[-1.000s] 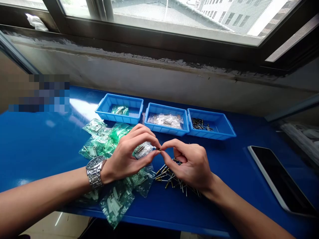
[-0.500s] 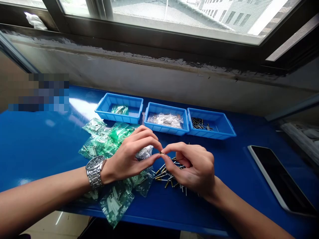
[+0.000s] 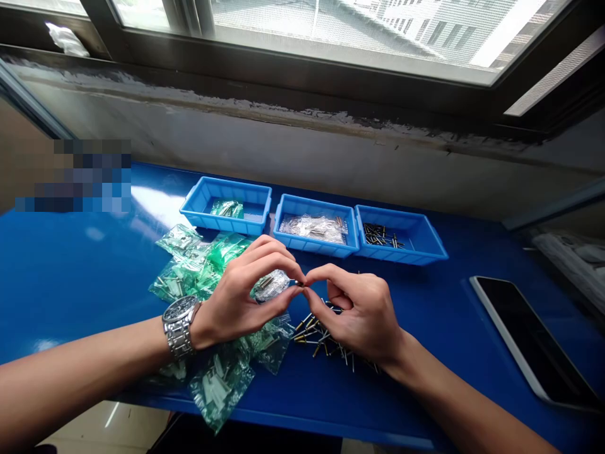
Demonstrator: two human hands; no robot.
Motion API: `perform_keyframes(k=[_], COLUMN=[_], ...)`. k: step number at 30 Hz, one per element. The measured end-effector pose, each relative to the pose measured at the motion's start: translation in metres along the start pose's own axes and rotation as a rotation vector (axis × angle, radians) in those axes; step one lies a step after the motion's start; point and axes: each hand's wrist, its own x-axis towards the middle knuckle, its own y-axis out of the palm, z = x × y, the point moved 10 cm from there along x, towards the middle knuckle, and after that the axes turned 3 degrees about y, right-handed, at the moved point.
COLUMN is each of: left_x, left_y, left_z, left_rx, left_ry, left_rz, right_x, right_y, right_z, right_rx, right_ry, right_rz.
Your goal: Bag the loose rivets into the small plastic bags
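Note:
My left hand (image 3: 250,287), with a silver watch (image 3: 179,318) on its wrist, pinches a small metal piece (image 3: 299,284) between thumb and index finger. The fingertips of my right hand (image 3: 362,309) meet it from the other side and pinch the same piece, which is mostly covered. A loose pile of rivets (image 3: 314,334) with brassy and silvery parts lies on the blue table beneath my right hand. Green plastic bags (image 3: 220,388) of pale parts spread around and under my left hand. A clear bag (image 3: 271,285) shows behind my left fingers.
Three blue trays stand in a row behind the hands: the left tray (image 3: 227,222) holds a green bag, the middle tray (image 3: 314,246) clear bags, the right tray (image 3: 406,254) dark rivets. A phone (image 3: 534,340) lies at the right. A window (image 3: 354,38) is beyond.
Both hands have shifted slightly left and up, still pinching the small piece. More of the clear bag shows behind my left fingers.

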Motion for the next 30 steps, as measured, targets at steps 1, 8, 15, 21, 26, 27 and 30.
perform_keyframes(k=[1,8,15,21,26,27,30], left_x=[0.0,0.0,-0.001,0.0,-0.001,-0.001,-0.001], left_y=[0.0,0.0,0.011,0.005,-0.004,-0.005,-0.002], left_z=[0.001,0.006,0.003,0.005,0.003,0.002,0.0], left_rx=[0.002,0.012,-0.032,-0.018,0.002,0.001,-0.008], left_ry=[-0.005,-0.057,-0.032,-0.044,-0.028,-0.021,-0.007], left_rz=[-0.001,0.008,0.093,0.042,-0.031,-0.033,-0.014], right_x=[0.0,-0.002,-0.005,-0.004,-0.002,-0.001,-0.001], right_y=[-0.002,-0.017,-0.017,-0.02,-0.014,-0.01,0.001], right_z=[0.0,0.01,0.021,0.017,0.006,0.004,0.001], right_rx=[-0.009,-0.082,-0.057,-0.074,-0.052,-0.035,0.029], right_ry=[0.0,-0.045,-0.138,-0.097,-0.026,-0.016,-0.008], right_rz=[-0.01,-0.126,-0.15,-0.148,-0.098,-0.074,0.003])
